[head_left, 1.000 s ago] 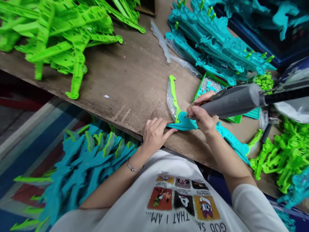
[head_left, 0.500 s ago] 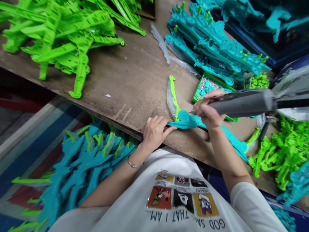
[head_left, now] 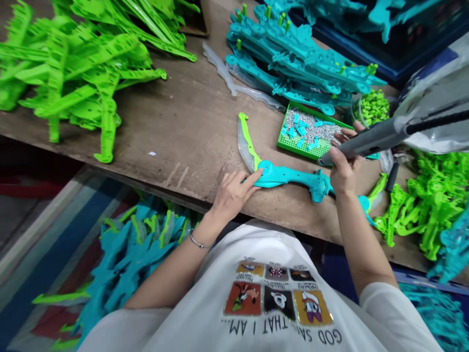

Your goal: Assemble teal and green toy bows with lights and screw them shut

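Observation:
A turquoise toy bow (head_left: 293, 176) lies along the front of the workbench, with a bright green and clear plastic limb (head_left: 247, 142) at its left end. My left hand (head_left: 231, 193) grips that end, a fingertip on the round joint and the thumb along the lower edge. Above the bow's middle, my right hand (head_left: 346, 171) holds a grey electric screwdriver (head_left: 377, 138) between thumb and fingers, some fingers partly spread. Its tip points left, beside a green tray (head_left: 300, 149) of small screws and turquoise pieces, and looks apart from the bow.
Green plastic parts (head_left: 80, 73) are heaped at the left, turquoise bow halves (head_left: 293, 63) at the back. A jar of green pieces (head_left: 373, 107) and more green parts (head_left: 428, 200) stand to the right. Assembled turquoise-and-green pieces (head_left: 124, 259) lie below the bench edge.
My right hand has lifted the screwdriver off the bow's left joint and moved right toward the tray. My left hand's finger has shifted up onto the joint. The view has shifted slightly.

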A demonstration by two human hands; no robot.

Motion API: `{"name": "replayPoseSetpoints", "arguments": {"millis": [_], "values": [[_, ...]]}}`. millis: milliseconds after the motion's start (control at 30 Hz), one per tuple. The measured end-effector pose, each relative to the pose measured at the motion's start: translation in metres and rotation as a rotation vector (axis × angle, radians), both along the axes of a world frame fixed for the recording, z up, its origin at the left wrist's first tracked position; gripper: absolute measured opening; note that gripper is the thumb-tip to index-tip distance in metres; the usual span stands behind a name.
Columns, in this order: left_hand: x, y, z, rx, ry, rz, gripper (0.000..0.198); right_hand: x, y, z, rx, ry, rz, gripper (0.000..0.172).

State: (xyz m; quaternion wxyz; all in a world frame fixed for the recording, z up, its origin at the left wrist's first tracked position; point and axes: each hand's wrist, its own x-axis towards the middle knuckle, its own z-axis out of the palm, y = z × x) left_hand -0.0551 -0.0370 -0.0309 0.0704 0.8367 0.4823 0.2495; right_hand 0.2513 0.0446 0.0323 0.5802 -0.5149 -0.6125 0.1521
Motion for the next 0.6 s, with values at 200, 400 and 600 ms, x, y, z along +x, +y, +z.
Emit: {"name": "replayPoseSetpoints", "arguments": {"millis": [200, 400, 600], "values": [[-0.007, 0.012, 0.005, 0.007, 0.011, -0.082, 0.049, -0.021, -0.055, 0.016, 0.515, -0.353, -0.367, 0.06], [-0.011, 0.026, 0.032, 0.091, 0.074, -0.133, 0.049, -0.063, -0.08, -0.01, 0.158, -0.614, 0.349, 0.049], [-0.015, 0.044, 0.062, 0.07, 0.077, -0.2, 0.051, -0.079, -0.062, -0.025, 0.148, -0.485, 0.262, 0.026]]}}
